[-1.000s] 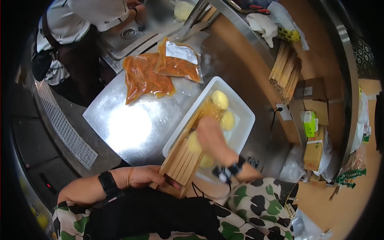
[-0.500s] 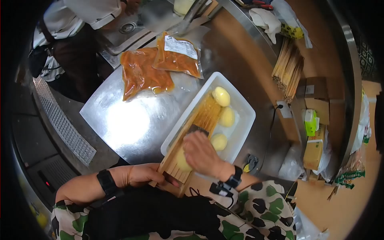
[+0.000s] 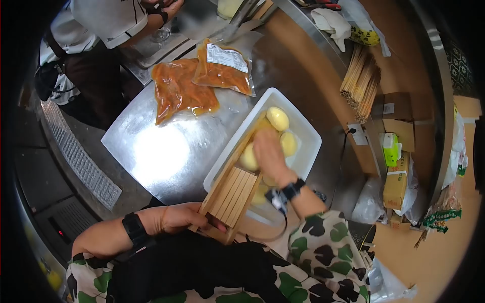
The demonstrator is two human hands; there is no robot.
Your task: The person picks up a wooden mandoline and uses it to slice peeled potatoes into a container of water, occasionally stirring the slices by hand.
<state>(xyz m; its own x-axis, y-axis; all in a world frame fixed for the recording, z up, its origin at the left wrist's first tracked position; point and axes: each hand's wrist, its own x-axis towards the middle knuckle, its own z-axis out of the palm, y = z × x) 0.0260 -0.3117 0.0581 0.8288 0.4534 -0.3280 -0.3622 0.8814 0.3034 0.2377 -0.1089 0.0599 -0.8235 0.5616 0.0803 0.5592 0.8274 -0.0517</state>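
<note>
Holds the wooden slicer (image 3: 233, 191) by its near end with the left grip (image 3: 179, 218), fingers closed round the frame, most likely to brace it against the edge of the bench (image 3: 161, 151) and stop it sliding. Keeps it sloped, with the far end resting inside the white tray (image 3: 304, 135), probably so that whatever falls through lands in the tray and not on the steel.

Presses a peeled potato (image 3: 248, 158) down on the upper part of the slicer with the right grip (image 3: 268, 150), palm and fingers closed over the top of it. Seems a hold meant to keep fingertips clear of the cutting edge; cannot see that edge under the hand.

Leaves two spare potatoes (image 3: 277, 118) at the tray's far end, just beside the slicer and close to the working hand.

Elsewhere on the bench: two sauce pouches (image 3: 184, 93) lying flat, overlapping, apart from the tray; a bundle of skewers (image 3: 359, 83) by the far edge; another person (image 3: 108, 20) at the far-left corner.
</note>
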